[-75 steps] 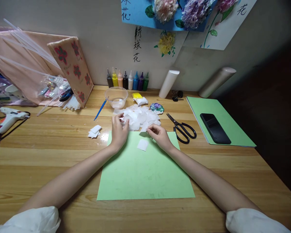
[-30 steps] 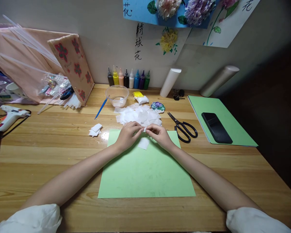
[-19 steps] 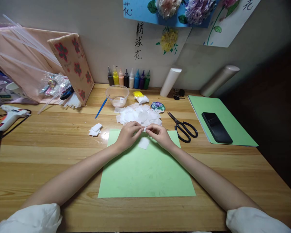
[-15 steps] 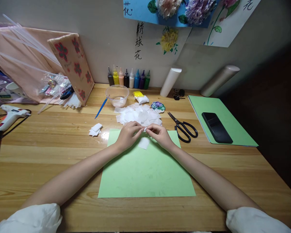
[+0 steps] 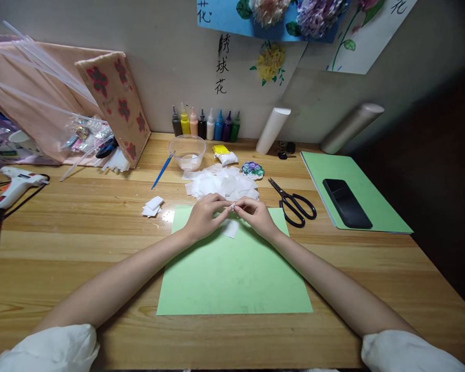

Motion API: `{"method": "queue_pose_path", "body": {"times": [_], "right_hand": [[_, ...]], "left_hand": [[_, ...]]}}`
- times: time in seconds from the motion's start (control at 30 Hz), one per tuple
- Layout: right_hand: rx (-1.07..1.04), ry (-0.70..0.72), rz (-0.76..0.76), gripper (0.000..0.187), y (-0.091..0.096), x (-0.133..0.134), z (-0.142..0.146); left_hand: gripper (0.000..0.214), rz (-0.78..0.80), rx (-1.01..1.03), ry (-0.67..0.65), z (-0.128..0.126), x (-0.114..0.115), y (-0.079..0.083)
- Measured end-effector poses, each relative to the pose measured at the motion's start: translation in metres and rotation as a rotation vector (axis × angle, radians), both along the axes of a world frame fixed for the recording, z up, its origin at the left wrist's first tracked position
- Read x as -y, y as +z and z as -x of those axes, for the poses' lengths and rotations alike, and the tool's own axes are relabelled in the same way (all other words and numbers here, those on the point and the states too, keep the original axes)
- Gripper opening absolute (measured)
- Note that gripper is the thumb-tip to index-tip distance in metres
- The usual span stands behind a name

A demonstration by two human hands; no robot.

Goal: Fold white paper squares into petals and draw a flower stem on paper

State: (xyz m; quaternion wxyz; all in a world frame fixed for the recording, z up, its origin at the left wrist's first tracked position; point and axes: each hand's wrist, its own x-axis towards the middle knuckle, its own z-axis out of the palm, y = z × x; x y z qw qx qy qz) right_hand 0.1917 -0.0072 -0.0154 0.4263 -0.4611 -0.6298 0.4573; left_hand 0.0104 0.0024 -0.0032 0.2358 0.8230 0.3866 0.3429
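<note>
Left hand [image 5: 204,214] and right hand [image 5: 256,214] meet over the green sheet [image 5: 232,274], both grips pinching one small white scrap [image 5: 231,206]. Another scrap [image 5: 230,228] lies beneath; paper pile [image 5: 220,184] just behind, toward the desk's [image 5: 62,243] far edge.

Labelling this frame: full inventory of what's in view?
paper piece: 1, white, pinched between both hands
paper square: 1, white, on sheet near hands
sheet: 1, green, table centre
paper pile: 1, white, beyond sheet
scissors: 1, black, right of sheet
bowl: 1, clear, behind pile
paint bottles: 8, mixed, by wall
phone: 1, black, on folder
folder: 1, green, right
glue gun: 1, white, far left
table: 1, wooden, under all
left hand: 1, bare, on paper piece
right hand: 1, bare, on paper piece
</note>
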Motion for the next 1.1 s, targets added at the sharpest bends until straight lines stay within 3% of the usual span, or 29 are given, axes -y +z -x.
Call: {"method": "queue_pose_path", "body": {"times": [0.13,0.3,0.53,0.63,0.7,0.8,0.97,1.1], "right_hand": [[0.027,0.009,-0.020,0.017,0.003,0.002,0.000],[0.037,0.006,-0.030,0.013,0.005,0.003,0.001],[-0.088,-0.100,0.079,0.022,0.002,-0.004,-0.003],[-0.206,-0.193,0.149,0.022,0.001,-0.008,-0.003],[-0.268,-0.197,0.168,0.034,0.000,-0.008,-0.002],[-0.166,-0.093,0.110,0.047,0.004,-0.006,-0.003],[0.337,0.330,-0.058,0.019,0.021,-0.001,-0.010],[0.503,0.390,-0.141,0.020,0.029,0.001,-0.012]], "left_hand": [[0.021,-0.037,0.006,0.017,0.000,0.001,-0.001],[0.021,0.036,0.043,0.042,0.000,0.001,0.001],[0.029,0.306,0.315,0.326,0.006,-0.013,-0.008],[0.025,0.343,0.385,0.447,0.009,-0.020,-0.014],[0.028,0.349,0.403,0.485,0.010,-0.021,-0.015],[0.035,0.303,0.410,0.487,0.009,-0.019,-0.012],[0.031,0.176,0.388,0.539,0.007,-0.012,-0.006],[0.025,0.140,0.389,0.550,0.007,-0.011,-0.006]]}}
